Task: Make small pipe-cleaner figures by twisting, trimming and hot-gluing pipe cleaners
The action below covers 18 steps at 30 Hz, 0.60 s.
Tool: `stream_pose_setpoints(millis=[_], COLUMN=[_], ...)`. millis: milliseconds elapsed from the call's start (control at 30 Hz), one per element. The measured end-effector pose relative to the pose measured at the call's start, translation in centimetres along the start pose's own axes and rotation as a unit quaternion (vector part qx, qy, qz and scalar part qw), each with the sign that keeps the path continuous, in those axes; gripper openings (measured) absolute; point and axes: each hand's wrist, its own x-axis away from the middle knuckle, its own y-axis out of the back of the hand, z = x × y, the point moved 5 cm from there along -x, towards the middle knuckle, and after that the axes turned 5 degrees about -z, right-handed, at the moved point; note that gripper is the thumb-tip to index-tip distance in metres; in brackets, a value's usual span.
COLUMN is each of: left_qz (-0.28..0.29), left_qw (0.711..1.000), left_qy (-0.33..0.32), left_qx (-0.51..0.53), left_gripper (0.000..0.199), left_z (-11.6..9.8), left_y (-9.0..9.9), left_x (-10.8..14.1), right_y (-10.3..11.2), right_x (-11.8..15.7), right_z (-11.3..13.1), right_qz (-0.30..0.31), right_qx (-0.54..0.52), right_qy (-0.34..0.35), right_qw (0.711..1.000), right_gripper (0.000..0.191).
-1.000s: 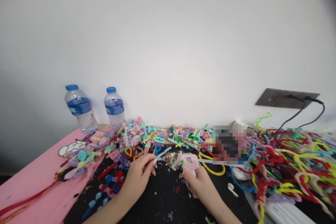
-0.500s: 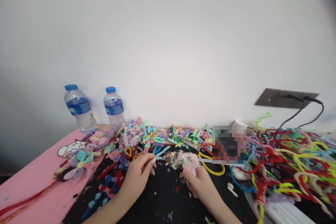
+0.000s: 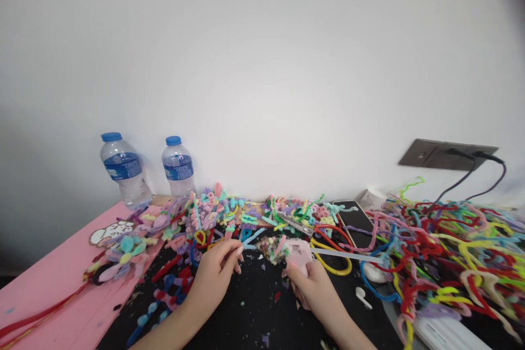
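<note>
My right hand [image 3: 309, 281] is wrapped round a pink hot glue gun [image 3: 300, 254], its front end pointing left. A long whitish glue stick [image 3: 348, 255] juts out of the back of the gun. Clumps of coloured fuzz [image 3: 273, 248] cover the area at its nozzle, so the tip itself is hidden. To the left, my left hand [image 3: 223, 262] pinches a light blue pipe cleaner [image 3: 253, 237] between thumb and fingers. Its ends spread toward the gun, a short way from the fuzz; whether they touch I cannot tell.
Two water bottles [image 3: 177, 167] stand against the wall at the left. Pipe-cleaner shapes [image 3: 209, 210] line the back, with scissors [image 3: 296, 224] among them. A phone [image 3: 356, 224], an earbud [image 3: 363, 297] and tangled pipe cleaners [image 3: 455, 251] lie rightward. Pink board [image 3: 49, 279] is at left.
</note>
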Motion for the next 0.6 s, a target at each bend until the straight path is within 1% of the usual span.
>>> stream_pose_setpoints(millis=[300, 600], left_qz=[-0.007, -0.009], left_qw=[1.000, 1.000], left_qy=[0.004, 0.005], left_qx=[-0.003, -0.003], left_gripper=[0.020, 0.022], left_z=[0.18, 0.74], left_y=[0.03, 0.09], left_x=[-0.03, -0.26], right_y=[0.14, 0.65], right_x=[0.03, -0.03], right_z=[0.11, 0.79], right_qz=[-0.002, -0.020], right_qx=[0.005, 0.023], right_qy=[-0.009, 0.016], right_qw=[1.000, 0.999], right_gripper=[0.038, 0.031])
